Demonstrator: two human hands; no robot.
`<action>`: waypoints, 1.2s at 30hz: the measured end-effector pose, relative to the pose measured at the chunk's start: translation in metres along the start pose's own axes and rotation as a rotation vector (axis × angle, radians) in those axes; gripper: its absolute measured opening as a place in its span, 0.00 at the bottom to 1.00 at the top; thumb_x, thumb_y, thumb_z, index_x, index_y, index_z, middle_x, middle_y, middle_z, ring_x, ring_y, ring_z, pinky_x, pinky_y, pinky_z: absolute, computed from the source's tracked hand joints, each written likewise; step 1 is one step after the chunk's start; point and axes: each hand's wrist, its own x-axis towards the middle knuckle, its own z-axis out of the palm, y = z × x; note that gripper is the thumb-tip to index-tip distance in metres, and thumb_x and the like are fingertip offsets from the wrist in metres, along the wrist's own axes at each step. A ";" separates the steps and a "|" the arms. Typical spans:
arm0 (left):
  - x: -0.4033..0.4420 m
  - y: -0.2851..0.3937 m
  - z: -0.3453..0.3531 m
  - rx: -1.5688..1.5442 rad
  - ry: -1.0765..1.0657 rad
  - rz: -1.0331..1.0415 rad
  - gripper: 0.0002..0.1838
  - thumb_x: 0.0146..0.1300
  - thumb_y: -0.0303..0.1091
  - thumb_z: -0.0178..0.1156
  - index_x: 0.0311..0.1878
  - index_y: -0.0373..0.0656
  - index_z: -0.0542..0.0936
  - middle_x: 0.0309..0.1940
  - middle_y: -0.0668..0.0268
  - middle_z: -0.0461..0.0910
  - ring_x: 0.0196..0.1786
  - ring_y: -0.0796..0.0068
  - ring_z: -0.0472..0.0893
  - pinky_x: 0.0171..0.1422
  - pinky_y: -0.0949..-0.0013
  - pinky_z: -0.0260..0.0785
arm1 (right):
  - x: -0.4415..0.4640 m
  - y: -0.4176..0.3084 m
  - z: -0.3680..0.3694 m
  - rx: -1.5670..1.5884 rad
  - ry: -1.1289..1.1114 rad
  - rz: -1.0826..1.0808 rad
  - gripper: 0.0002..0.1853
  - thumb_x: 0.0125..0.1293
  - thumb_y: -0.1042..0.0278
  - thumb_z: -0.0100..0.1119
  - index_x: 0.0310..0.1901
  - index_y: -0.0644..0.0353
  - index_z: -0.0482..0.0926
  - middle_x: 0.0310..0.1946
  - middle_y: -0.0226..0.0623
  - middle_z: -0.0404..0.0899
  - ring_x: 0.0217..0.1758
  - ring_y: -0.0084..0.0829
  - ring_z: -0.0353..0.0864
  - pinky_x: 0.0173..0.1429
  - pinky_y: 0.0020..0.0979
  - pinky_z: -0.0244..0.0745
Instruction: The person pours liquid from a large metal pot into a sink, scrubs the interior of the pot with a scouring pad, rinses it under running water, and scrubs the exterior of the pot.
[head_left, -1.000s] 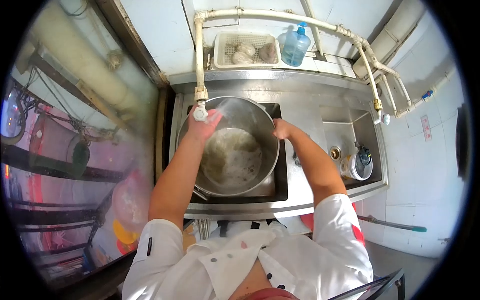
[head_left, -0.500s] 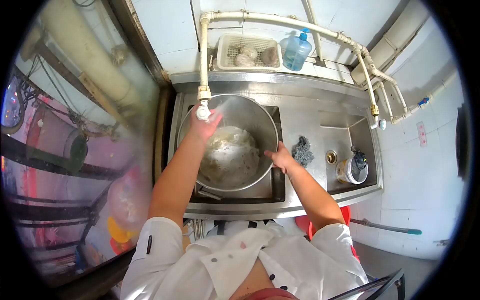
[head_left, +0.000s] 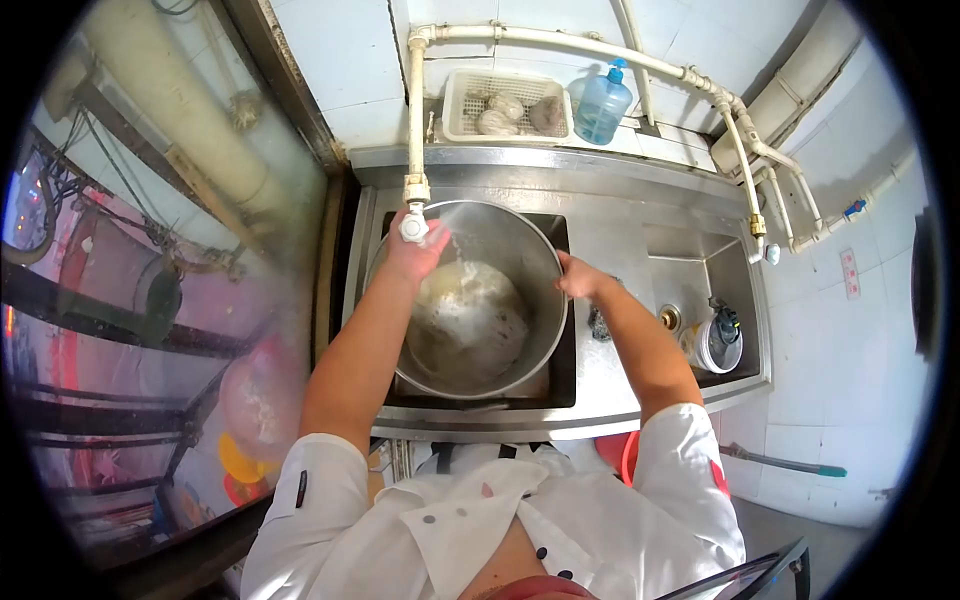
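A large, round stainless steel pot (head_left: 540, 235) sits in the left sink basin, with cloudy water (head_left: 470, 325) in its bottom. Water sprays into it from the white tap (head_left: 413, 229) above its far left rim. My left hand (head_left: 412, 255) is closed around the tap's lower end, partly hidden by the tap and the spray. On the opposite side, my right hand (head_left: 580, 275) grips the pot's right rim. Partly behind my right forearm, a grey scouring pad (head_left: 600, 323) lies on the steel counter.
The right basin (head_left: 690, 270) holds a white tub (head_left: 715, 345) with a dark object on its rim. On the back ledge stand a white plastic basket (head_left: 455, 105) and a blue pump bottle (head_left: 603, 105). A red bucket (head_left: 628, 458) is below the counter.
My right hand has moved farther back along the pot's rim. The pot has shifted slightly to the right and toward me. My left hand stays at the tap.
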 end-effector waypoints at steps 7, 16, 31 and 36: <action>-0.005 0.003 0.003 0.082 0.058 -0.019 0.21 0.69 0.49 0.57 0.59 0.48 0.72 0.57 0.47 0.69 0.62 0.44 0.69 0.74 0.41 0.61 | 0.060 -0.029 0.011 -0.503 0.568 -0.133 0.30 0.66 0.59 0.62 0.67 0.63 0.68 0.57 0.60 0.77 0.57 0.60 0.78 0.64 0.47 0.73; -0.006 0.008 0.002 0.130 -0.039 -0.053 0.21 0.72 0.49 0.54 0.63 0.50 0.70 0.59 0.44 0.68 0.65 0.42 0.67 0.75 0.39 0.59 | -0.041 -0.002 0.026 -0.310 0.529 0.100 0.30 0.65 0.64 0.64 0.66 0.66 0.67 0.55 0.56 0.79 0.56 0.49 0.83 0.59 0.39 0.80; -0.001 0.004 -0.001 0.047 -0.060 -0.120 0.22 0.72 0.51 0.53 0.62 0.49 0.69 0.64 0.37 0.65 0.69 0.38 0.65 0.76 0.38 0.57 | 0.011 0.010 -0.019 -0.074 0.030 0.092 0.23 0.59 0.71 0.62 0.57 0.65 0.76 0.39 0.38 0.83 0.37 0.31 0.81 0.37 0.33 0.80; 0.004 0.001 -0.008 0.090 -0.063 -0.078 0.23 0.72 0.53 0.52 0.62 0.51 0.69 0.61 0.39 0.69 0.67 0.38 0.67 0.74 0.38 0.60 | 0.089 -0.004 -0.043 -0.261 -0.046 0.015 0.22 0.58 0.69 0.62 0.56 0.64 0.77 0.43 0.45 0.85 0.43 0.39 0.86 0.42 0.40 0.82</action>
